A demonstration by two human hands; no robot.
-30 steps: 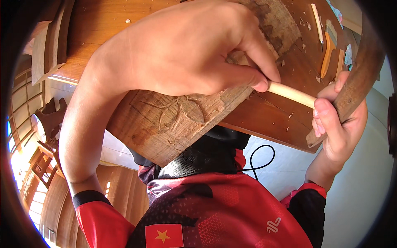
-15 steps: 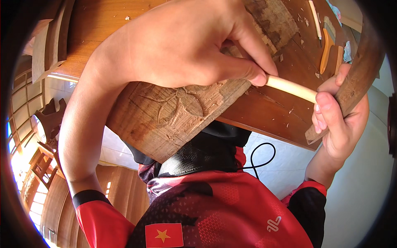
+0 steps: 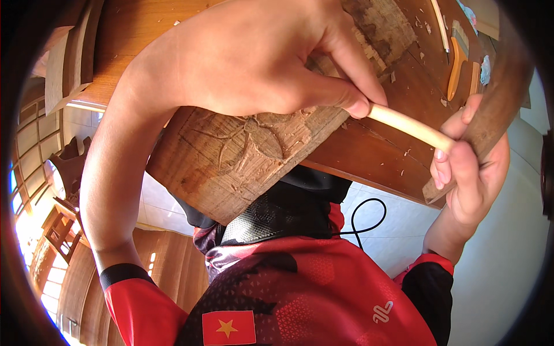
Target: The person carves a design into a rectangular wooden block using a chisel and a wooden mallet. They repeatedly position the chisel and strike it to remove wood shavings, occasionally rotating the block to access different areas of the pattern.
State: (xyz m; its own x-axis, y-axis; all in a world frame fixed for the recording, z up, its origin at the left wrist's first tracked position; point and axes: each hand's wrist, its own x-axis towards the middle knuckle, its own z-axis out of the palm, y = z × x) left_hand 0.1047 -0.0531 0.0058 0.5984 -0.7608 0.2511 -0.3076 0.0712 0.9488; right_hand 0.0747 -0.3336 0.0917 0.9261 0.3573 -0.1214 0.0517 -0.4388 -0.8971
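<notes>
My left hand [image 3: 268,69] arches over a wooden board [image 3: 228,173] carved with a petal pattern, its thumb and fingers pinched on a pale wooden tool handle [image 3: 410,126]; the tool's working end is hidden. My right hand [image 3: 473,176] is closed round a dark, slightly blurred wooden bar [image 3: 497,106] that slants up to the upper right, and its thumb is at the right end of the pale handle. The board rests at the edge of a brown wooden table [image 3: 381,161].
At the upper right lie a pale rod [image 3: 440,23], an orange-handled brush [image 3: 456,69], light-blue scraps [image 3: 485,70] and wood shavings. Curved wooden pieces [image 3: 69,63] stand at the upper left. Dark wooden furniture [image 3: 66,173] is at the left. A black cord [image 3: 369,222] loops below the table.
My left hand and the board have edged upward. My right thumb has shifted slightly, and the dark bar, which first rose then dropped a little, is now blurred at its upper part.
</notes>
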